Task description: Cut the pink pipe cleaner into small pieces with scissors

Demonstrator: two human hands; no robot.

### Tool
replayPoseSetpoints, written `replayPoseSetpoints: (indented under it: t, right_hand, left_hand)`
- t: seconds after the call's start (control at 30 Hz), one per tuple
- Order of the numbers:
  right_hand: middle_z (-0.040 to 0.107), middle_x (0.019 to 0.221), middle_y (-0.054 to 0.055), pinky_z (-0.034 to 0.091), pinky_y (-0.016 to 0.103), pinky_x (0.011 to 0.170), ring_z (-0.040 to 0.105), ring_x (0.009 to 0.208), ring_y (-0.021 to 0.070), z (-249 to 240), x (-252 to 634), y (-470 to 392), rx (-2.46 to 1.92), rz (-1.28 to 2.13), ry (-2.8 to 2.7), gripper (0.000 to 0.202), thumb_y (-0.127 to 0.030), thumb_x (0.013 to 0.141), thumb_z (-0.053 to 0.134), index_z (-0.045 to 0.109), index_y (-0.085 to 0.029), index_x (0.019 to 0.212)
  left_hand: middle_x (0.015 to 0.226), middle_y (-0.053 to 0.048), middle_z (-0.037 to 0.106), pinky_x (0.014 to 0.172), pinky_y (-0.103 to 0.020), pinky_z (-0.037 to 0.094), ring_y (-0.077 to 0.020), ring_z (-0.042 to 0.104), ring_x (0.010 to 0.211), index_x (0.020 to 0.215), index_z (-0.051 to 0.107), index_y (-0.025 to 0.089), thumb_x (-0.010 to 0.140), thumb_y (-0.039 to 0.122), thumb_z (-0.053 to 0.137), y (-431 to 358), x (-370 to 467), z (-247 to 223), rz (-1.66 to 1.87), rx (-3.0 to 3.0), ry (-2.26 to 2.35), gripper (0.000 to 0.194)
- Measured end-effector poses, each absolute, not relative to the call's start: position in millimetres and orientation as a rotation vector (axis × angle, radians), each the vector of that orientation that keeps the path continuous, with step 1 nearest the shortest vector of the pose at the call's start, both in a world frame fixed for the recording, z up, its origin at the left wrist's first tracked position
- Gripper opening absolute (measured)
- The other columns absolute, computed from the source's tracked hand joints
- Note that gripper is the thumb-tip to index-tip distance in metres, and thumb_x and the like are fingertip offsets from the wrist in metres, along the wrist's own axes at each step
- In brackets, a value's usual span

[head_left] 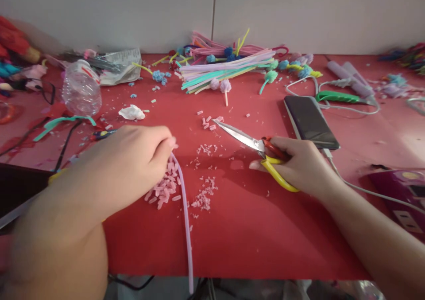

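Lilac stem (186, 216) noted pinched in the left hand (142, 156), trailing across the red table's (252, 238) near edge; right hand (300, 160) gripping closed scissors (239, 134); I remotely judge cutting in hand, the next snip calling for opened scissors, brought left to the stem's far end.

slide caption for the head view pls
Left hand pinching a lilac strip near pink bits, right hand holding scissors, over a red table.

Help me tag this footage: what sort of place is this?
Probably a craft worktable: scissors in the right hand, a bundle of coloured strips and a pile of small pink pieces.
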State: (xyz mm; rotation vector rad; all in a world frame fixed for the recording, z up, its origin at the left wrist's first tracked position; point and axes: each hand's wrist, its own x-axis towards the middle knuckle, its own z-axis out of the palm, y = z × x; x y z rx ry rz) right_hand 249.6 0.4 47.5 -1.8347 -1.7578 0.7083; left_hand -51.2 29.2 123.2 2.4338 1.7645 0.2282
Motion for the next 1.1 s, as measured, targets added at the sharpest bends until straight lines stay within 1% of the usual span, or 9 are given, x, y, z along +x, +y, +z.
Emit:
replayPoseSetpoints:
  t: [0.1, 0.17, 0.3, 0.47, 0.6, 0.7, 0.83, 1.03, 1.1]
  right_hand:
    - [0.025, 0.062, -0.005, 0.023, 0.028, 0.049, 0.023, 0.060, 0.0120, 49, 249, 1, -1.849, 0.717, -1.745, 0.077, -0.091, 0.058, 0.074, 0.034, -0.025, 0.061]
    - [0.025, 0.062, -0.005, 0.022, 0.028, 0.049, 0.023, 0.060, 0.0120, 49, 249, 1, -1.861, 0.708, -1.725, 0.078, -0.093, 0.057, 0.073, 0.033, -0.025, 0.061]
    - [0.026, 0.062, -0.005, 0.022, 0.028, 0.049, 0.024, 0.060, 0.0126, 47, 248, 2, -1.837, 0.691, -1.725, 0.078, -0.094, 0.058, 0.072, 0.034, -0.025, 0.061]
    - [0.027, 0.061, -0.005, 0.024, 0.028, 0.050, 0.025, 0.061, 0.0130, 47, 248, 1, -1.854, 0.622, -1.695, 0.075, -0.091, 0.061, 0.073, 0.036, -0.026, 0.063]
    - [0.027, 0.055, -0.005, 0.022, 0.028, 0.047, 0.022, 0.056, 0.0119, 48, 253, 0, -1.910, 0.544, -1.733, 0.078, -0.092, 0.060, 0.072, 0.033, -0.025, 0.057]
    - [0.035, 0.053, -0.004, 0.025, 0.029, 0.048, 0.025, 0.054, 0.0121, 46, 260, 0, -1.937, 0.463, -1.736, 0.075, -0.091, 0.060, 0.073, 0.038, -0.025, 0.058]
    - [0.046, 0.059, -0.002, 0.029, 0.029, 0.051, 0.034, 0.057, 0.0137, 42, 267, 1, -1.935, 0.500, -1.725, 0.069, -0.089, 0.060, 0.074, 0.047, -0.025, 0.062]
    - [0.037, 0.056, -0.004, 0.026, 0.028, 0.050, 0.028, 0.058, 0.0131, 44, 266, 1, -1.921, 0.512, -1.689, 0.072, -0.088, 0.062, 0.073, 0.038, -0.025, 0.061]
    - [0.037, 0.055, -0.004, 0.025, 0.029, 0.049, 0.029, 0.058, 0.0133, 46, 265, 1, -1.928, 0.516, -1.688, 0.071, -0.089, 0.062, 0.073, 0.040, -0.025, 0.060]
  left_hand:
    - [0.072, -0.004, 0.069, 0.058, -0.036, 0.031, -0.0225, 0.056, 0.061, 0.074, 0.066, 0.026, 0.094, 0.035, 0.048, 31, -65, 124, -0.376, 2.353, 1.995, 0.029]
    - [0.079, -0.006, 0.073, 0.059, -0.037, 0.033, -0.0254, 0.062, 0.066, 0.080, 0.071, 0.027, 0.093, 0.037, 0.050, 32, -68, 122, -0.467, 2.363, 2.028, 0.026]
    - [0.082, -0.009, 0.074, 0.061, -0.038, 0.038, -0.0282, 0.065, 0.068, 0.075, 0.069, 0.025, 0.094, 0.040, 0.052, 37, -61, 115, -0.318, 2.422, 2.002, 0.029]
    - [0.096, -0.011, 0.077, 0.062, -0.037, 0.038, -0.0292, 0.070, 0.080, 0.088, 0.067, 0.023, 0.097, 0.040, 0.054, 40, -32, 116, -0.098, 2.484, 1.894, 0.024]
    - [0.097, -0.011, 0.077, 0.064, -0.037, 0.039, -0.0321, 0.071, 0.089, 0.084, 0.065, 0.021, 0.098, 0.037, 0.054, 38, -15, 123, -0.325, 2.509, 1.792, 0.024]
    - [0.100, -0.011, 0.076, 0.066, -0.038, 0.042, -0.0322, 0.071, 0.090, 0.085, 0.067, 0.021, 0.098, 0.036, 0.054, 40, -7, 127, -0.313, 2.492, 1.789, 0.024]
    - [0.104, -0.012, 0.077, 0.076, -0.041, 0.049, -0.0322, 0.070, 0.099, 0.092, 0.072, 0.021, 0.095, 0.032, 0.057, 58, 3, 123, -0.070, 2.470, 1.779, 0.019]
    - [0.120, -0.017, 0.074, 0.094, -0.045, 0.052, -0.0338, 0.067, 0.115, 0.106, 0.073, 0.018, 0.090, 0.017, 0.060, 93, 8, 107, 0.047, 2.414, 1.817, 0.021]
    - [0.123, -0.018, 0.073, 0.097, -0.045, 0.051, -0.0330, 0.067, 0.116, 0.108, 0.073, 0.017, 0.092, 0.017, 0.059, 102, 9, 104, 0.074, 2.408, 1.823, 0.021]
